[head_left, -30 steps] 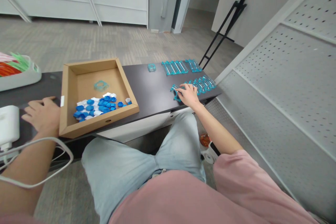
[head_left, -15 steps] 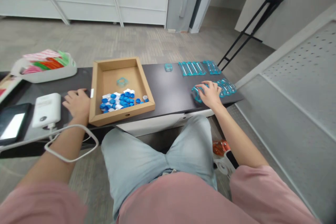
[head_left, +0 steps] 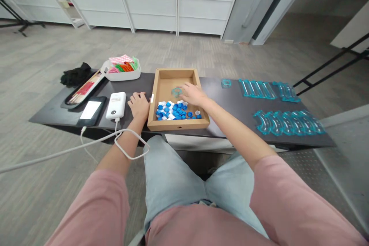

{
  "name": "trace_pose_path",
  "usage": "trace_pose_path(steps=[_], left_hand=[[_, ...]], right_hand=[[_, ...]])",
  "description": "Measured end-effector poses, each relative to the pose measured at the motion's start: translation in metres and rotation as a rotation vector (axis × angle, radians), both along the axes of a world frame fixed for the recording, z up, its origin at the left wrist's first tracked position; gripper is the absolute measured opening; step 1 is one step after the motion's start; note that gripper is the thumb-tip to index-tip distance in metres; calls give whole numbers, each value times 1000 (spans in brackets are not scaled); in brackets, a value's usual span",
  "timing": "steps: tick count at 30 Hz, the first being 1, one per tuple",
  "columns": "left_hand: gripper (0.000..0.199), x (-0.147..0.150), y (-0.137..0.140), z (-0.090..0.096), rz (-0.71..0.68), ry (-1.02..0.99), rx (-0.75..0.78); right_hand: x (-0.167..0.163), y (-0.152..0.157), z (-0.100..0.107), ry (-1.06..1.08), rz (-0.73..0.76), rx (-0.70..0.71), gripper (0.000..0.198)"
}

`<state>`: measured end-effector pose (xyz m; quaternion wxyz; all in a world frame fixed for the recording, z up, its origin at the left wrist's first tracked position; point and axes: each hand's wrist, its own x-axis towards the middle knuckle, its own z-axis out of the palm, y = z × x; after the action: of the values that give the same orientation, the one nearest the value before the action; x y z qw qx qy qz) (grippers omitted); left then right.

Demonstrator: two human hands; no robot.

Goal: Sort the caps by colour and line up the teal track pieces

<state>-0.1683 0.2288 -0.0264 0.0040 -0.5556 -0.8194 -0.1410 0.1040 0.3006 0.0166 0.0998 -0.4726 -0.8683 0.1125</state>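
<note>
My right hand [head_left: 191, 94] has left the curved teal pieces [head_left: 288, 122] for the cardboard box [head_left: 163, 125], where my work now seems to sit; its fingers reach the clear teal piece [head_left: 175, 92] inside, gripping or not I cannot tell; my left hand [head_left: 138, 105] rests, fingers apart, alongside.

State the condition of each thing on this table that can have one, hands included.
Left hand: open, palm down beside the box.
Right hand: inside the box, fingers at a clear teal piece; grip unclear.
Box: lidless.
Blue and white pieces: loosely heaped.
Curved teal pieces: in a row.
Straight teal pieces: side by side.
White power bank: cable plugged in.
Black device: bright patch on screen.
Basket: open, filled.
Dark tray: holding sticks.
Black cloth: crumpled.
</note>
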Motion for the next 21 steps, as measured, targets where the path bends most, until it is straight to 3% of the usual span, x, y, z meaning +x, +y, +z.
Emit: trace_pose_path(steps=[4, 9, 12, 15, 21], left_hand=[[54, 1, -1, -1, -7, -22, 9], [53, 0, -4, -2, -14, -32, 24], [55, -2, -3, -3, -22, -28, 13], [58, -3, -3, -4, -35, -18, -8], [56, -5, -1, -5, -18, 7, -16]], right_hand=[[-39, 30, -9, -129, -48, -86, 60], [-30, 33, -3, -59, -62, 3, 54], [7, 32, 3, 108, -87, 100, 53], [67, 29, 3, 226, -198, 179, 57], [177, 8, -27, 155, -571, 161, 58]])
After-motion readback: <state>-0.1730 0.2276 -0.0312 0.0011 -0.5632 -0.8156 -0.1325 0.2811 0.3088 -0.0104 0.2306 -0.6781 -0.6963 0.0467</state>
